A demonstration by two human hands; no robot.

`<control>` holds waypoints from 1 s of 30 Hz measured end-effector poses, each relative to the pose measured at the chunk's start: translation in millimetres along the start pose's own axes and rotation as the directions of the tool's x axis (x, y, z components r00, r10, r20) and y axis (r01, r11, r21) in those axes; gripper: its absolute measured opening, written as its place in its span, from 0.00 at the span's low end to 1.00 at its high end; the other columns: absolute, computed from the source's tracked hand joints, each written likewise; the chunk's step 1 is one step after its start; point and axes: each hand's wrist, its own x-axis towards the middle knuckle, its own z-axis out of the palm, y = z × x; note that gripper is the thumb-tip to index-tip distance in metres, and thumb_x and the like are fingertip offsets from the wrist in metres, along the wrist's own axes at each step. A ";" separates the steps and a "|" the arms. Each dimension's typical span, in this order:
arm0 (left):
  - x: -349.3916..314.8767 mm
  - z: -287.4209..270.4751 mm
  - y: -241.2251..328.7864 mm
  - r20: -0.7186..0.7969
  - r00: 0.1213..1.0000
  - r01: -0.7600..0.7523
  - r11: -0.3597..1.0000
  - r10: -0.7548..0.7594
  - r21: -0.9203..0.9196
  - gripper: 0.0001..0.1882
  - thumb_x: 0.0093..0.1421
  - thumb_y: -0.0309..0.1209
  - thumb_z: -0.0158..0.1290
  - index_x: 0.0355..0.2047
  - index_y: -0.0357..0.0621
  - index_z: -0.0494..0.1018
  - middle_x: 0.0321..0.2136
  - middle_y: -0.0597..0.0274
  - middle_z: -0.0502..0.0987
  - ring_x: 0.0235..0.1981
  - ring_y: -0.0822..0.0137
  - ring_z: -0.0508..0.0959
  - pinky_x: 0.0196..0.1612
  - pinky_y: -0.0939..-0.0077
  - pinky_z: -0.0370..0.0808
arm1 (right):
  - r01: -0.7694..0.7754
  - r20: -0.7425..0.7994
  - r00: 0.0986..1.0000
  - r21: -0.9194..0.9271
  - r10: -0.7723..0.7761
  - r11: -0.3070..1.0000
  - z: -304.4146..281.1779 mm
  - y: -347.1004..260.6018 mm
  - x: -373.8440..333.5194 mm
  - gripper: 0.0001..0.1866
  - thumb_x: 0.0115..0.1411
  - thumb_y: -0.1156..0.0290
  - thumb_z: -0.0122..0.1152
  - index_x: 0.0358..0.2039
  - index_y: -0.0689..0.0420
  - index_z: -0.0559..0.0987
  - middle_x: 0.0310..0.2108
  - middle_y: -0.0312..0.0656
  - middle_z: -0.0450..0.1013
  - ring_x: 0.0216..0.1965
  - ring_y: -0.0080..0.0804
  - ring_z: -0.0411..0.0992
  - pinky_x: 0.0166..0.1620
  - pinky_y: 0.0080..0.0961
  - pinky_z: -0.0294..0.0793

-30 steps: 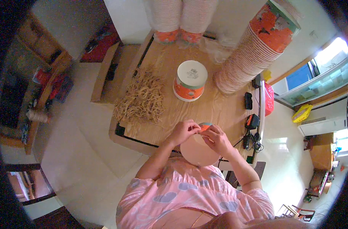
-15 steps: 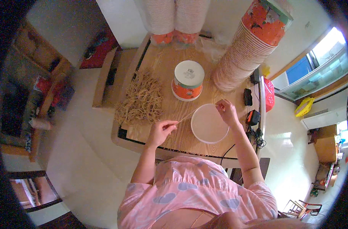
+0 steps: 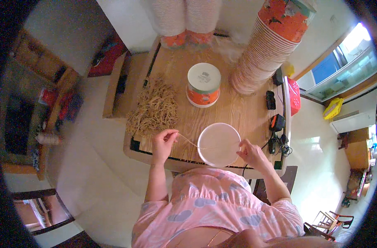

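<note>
Here's a thin tan cord [image 3: 187, 139], strung between two hands — and it's the left hand [image 3: 165, 142] showing the grip best, thumb and forefinger pinched together on one stretch of it, just beside the big tangle of tan cords [image 3: 153, 110]. Over on the other side, the right hand [image 3: 252, 153] sits at the edge of the white-rimmed tub [image 3: 220, 158], fingertips brought together on what looks like the far part of the same strand, though it turns faint against that pale inside. The cord sags a little on the left, then crosses over the tub; whether it touches the rim, you can't tell from here. It should be next to weightless, this one, soft and limp, probably a touch rough, so slipping looks unlikely; a pinch near each end suits it, with light tension to keep it from curling. The tub, near the table's [image 3: 238, 111] front edge and close to the body, looks light and thin-walled — best steadied at the rim or cupped round the side, since a hard squeeze might dent it. Farther back stands an upturned orange-and-white tub [image 3: 203, 97], with a tall leaning stack of tubs [image 3: 254, 58] to its right.
</note>
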 end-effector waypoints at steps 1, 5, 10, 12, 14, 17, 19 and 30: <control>-0.4 7.8 9.1 0.001 0.999 -0.049 0.999 0.049 -0.013 0.05 0.53 0.23 0.51 0.30 0.37 0.74 0.25 0.64 0.77 0.22 0.77 0.73 0.26 0.84 0.70 | -0.004 -0.002 1.000 0.006 0.004 1.000 -1.8 -7.2 -3.0 0.14 0.53 0.64 0.55 0.36 0.55 0.65 0.21 0.48 0.71 0.25 0.48 0.71 0.28 0.39 0.70; -9.0 43.5 31.4 0.195 0.899 -0.412 0.909 0.393 0.069 0.05 0.49 0.21 0.54 0.28 0.38 0.75 0.25 0.60 0.74 0.26 0.71 0.74 0.28 0.82 0.70 | 0.371 -0.243 0.909 0.099 -0.339 0.924 -10.4 -40.0 2.9 0.10 0.51 0.72 0.57 0.33 0.60 0.71 0.28 0.45 0.71 0.32 0.39 0.71 0.36 0.29 0.70; -23.1 71.6 53.4 0.367 0.868 -0.370 0.928 0.335 0.030 0.06 0.48 0.21 0.54 0.29 0.38 0.74 0.28 0.58 0.74 0.27 0.68 0.75 0.30 0.79 0.72 | 0.532 -0.193 0.839 0.489 -0.509 0.691 18.1 -61.4 24.9 0.19 0.52 0.76 0.56 0.45 0.61 0.66 0.40 0.40 0.67 0.43 0.27 0.67 0.46 0.23 0.67; -25.3 73.4 48.6 0.355 0.884 -0.352 0.933 0.305 0.075 0.07 0.47 0.21 0.54 0.29 0.38 0.74 0.28 0.58 0.74 0.28 0.68 0.76 0.30 0.79 0.72 | 0.444 -0.131 0.883 0.538 -0.450 0.716 34.6 -61.9 28.7 0.19 0.53 0.74 0.56 0.45 0.61 0.66 0.40 0.40 0.67 0.42 0.26 0.67 0.45 0.22 0.67; -25.8 68.8 41.2 0.347 0.890 -0.344 0.935 0.297 0.082 0.06 0.47 0.21 0.54 0.29 0.38 0.74 0.28 0.58 0.74 0.27 0.68 0.75 0.29 0.79 0.72 | 0.328 -0.066 0.933 0.564 -0.354 0.758 43.3 -66.1 27.7 0.19 0.54 0.71 0.57 0.45 0.60 0.66 0.33 0.38 0.69 0.33 0.20 0.68 0.35 0.17 0.68; -28.2 61.6 29.0 0.327 0.916 -0.270 0.960 0.231 0.078 0.05 0.48 0.22 0.54 0.28 0.37 0.74 0.27 0.58 0.74 0.26 0.69 0.75 0.28 0.80 0.71 | 0.263 -0.066 0.964 0.418 -0.259 0.870 41.1 -68.9 24.7 0.14 0.52 0.70 0.58 0.39 0.57 0.69 0.21 0.37 0.70 0.23 0.21 0.66 0.27 0.22 0.68; -30.2 58.7 27.2 0.316 0.933 -0.202 0.977 0.171 0.070 0.05 0.49 0.23 0.54 0.28 0.37 0.74 0.26 0.58 0.74 0.25 0.70 0.75 0.28 0.80 0.71 | 0.288 -0.094 0.957 0.424 -0.275 0.859 45.2 -55.3 29.2 0.11 0.52 0.71 0.58 0.36 0.58 0.71 0.20 0.34 0.68 0.22 0.17 0.63 0.25 0.18 0.65; -11.0 41.0 -1.2 0.157 0.972 -0.200 0.964 0.174 0.176 0.04 0.50 0.23 0.53 0.28 0.38 0.74 0.23 0.60 0.74 0.23 0.70 0.75 0.27 0.80 0.71 | 0.344 -0.251 0.925 0.235 -0.285 0.909 74.2 -41.9 51.8 0.06 0.49 0.71 0.58 0.25 0.61 0.73 0.16 0.45 0.69 0.18 0.32 0.68 0.23 0.27 0.66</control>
